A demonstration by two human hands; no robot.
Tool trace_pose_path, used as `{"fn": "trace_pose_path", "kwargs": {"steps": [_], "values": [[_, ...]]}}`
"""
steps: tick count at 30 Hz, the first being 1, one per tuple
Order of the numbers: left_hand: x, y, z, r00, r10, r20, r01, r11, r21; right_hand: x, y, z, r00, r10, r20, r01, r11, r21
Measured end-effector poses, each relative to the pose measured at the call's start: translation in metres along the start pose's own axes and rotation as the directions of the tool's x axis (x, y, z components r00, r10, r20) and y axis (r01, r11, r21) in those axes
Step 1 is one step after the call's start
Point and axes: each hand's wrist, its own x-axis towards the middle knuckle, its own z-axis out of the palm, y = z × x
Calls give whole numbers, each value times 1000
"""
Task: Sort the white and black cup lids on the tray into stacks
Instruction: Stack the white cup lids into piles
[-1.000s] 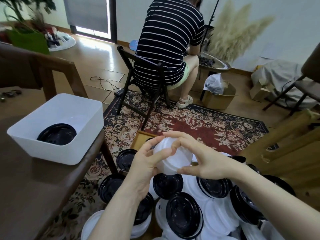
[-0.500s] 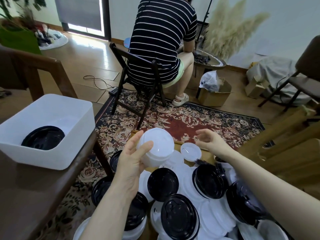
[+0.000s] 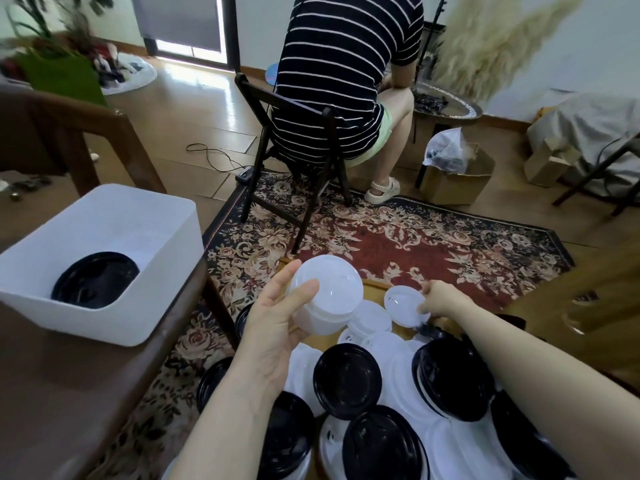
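At nine o'clock a white bin [image 3: 104,244] on the wooden table [image 3: 69,393] holds black lids [image 3: 95,280]. At centre, the left hand [image 3: 273,334] grips a stack of white lids [image 3: 327,294] above the pile. Toward two o'clock, the right hand [image 3: 440,301] pinches a single white lid [image 3: 405,304]. Mixed black and white lids [image 3: 349,379] crowd the tray [image 3: 375,284] below, at six o'clock.

Home living room, floral rug [image 3: 398,233], wooden floor [image 3: 194,109], pampas grass [image 3: 491,39], folding chair [image 3: 294,161]

The right hand [image 3: 438,301], a second ago on the white lid stack [image 3: 327,296], now pinches a single white lid [image 3: 403,304] at the tray's far edge.
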Motion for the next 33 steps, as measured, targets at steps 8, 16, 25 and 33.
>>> {"fn": "trace_pose_path", "kwargs": {"steps": [8,16,25,33], "values": [[0,2,2,1000,-7,7,7,1000,-14,0,3,-11,978,61,-201,-21,980,197],[-4,0,5,998,-36,54,36,999,-2,-108,-59,-51,840,-182,-511,499,629,596],[-10,0,2,993,-51,106,56,997,-43,-175,-66,-24,487,-779,-396,850,319,420],[-14,-2,3,990,-57,129,63,997,-37,-188,-72,-31,511,-785,-350,825,334,456]]}}
